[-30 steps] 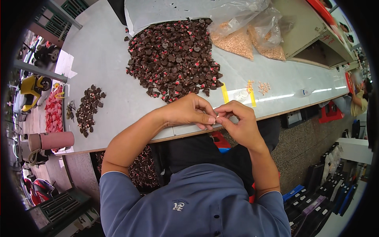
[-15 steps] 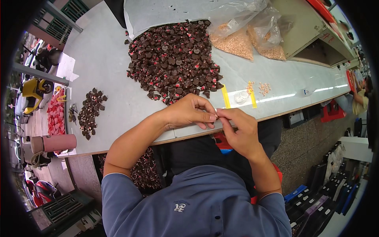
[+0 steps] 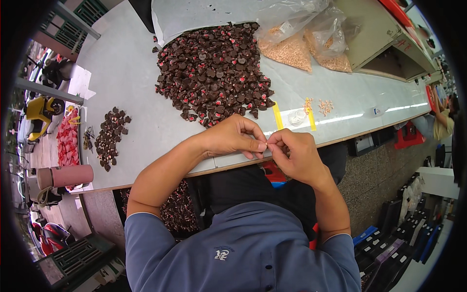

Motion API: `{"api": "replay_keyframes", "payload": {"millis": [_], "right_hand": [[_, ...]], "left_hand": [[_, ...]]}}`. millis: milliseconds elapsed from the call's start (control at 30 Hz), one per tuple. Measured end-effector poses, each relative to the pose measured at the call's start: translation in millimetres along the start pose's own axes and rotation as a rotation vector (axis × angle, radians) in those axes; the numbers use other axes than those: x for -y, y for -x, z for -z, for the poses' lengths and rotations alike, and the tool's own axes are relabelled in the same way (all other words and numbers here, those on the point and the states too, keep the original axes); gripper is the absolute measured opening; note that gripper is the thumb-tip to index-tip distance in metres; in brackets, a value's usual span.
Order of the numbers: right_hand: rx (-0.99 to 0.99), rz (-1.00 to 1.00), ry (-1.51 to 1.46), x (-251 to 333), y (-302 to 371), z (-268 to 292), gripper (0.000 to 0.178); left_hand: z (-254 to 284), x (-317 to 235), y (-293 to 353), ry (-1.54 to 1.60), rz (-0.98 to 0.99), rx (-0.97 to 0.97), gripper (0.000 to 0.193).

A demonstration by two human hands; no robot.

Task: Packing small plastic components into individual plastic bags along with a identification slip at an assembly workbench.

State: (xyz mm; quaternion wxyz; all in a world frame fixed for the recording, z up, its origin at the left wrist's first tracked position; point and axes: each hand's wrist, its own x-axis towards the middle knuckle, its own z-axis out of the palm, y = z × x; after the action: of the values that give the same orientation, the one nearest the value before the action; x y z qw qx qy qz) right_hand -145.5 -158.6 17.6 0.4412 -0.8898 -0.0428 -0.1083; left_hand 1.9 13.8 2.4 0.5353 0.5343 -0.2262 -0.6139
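Note:
Both hands meet over the table's near edge, fingertip to fingertip. My left hand (image 3: 238, 136) is closed in a pinch, thumb against the fingers. My right hand (image 3: 294, 153) pinches from the other side, touching the left fingertips. What lies between them is small and pale, mostly hidden. Beyond the left hand spreads a large heap of small dark brown pieces (image 3: 214, 73), some with red-and-white faces. Past the right hand, a small clear round dish (image 3: 296, 118) sits between two yellow tape strips (image 3: 278, 117), with small pale-orange bits (image 3: 325, 107) beside it.
Clear bags of pale-orange bits (image 3: 287, 51) lie at the back beside a beige metal box (image 3: 389, 44). To the left are a smaller dark pile (image 3: 111, 138), a pink bottle (image 3: 73, 175) and a tray of pink-red pieces (image 3: 68, 141). At far right sits another person (image 3: 445, 117).
My right hand has shifted slightly, its fingers curling more and its forearm moving a little right. The left hand stays nearly still, and the fingertips remain together.

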Motion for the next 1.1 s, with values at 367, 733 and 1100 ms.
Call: {"api": "replay_keyframes", "payload": {"millis": [367, 733, 1100], "right_hand": [[-0.096, 0.137, 0.359, -3, -9, 48, 0.01], [0.05, 0.116, 0.838, -14, -23, 69, 0.009], [0.02, 0.14, 0.811, -8, -22, 65, 0.009]], "left_hand": [[-2, 3, -6, 0.043, -0.059, -0.048, 0.027], [4, 9, -7, 0.07, -0.076, -0.034, 0.027], [2, 6, -4, 0.113, -0.053, -0.032, 0.025]]}}
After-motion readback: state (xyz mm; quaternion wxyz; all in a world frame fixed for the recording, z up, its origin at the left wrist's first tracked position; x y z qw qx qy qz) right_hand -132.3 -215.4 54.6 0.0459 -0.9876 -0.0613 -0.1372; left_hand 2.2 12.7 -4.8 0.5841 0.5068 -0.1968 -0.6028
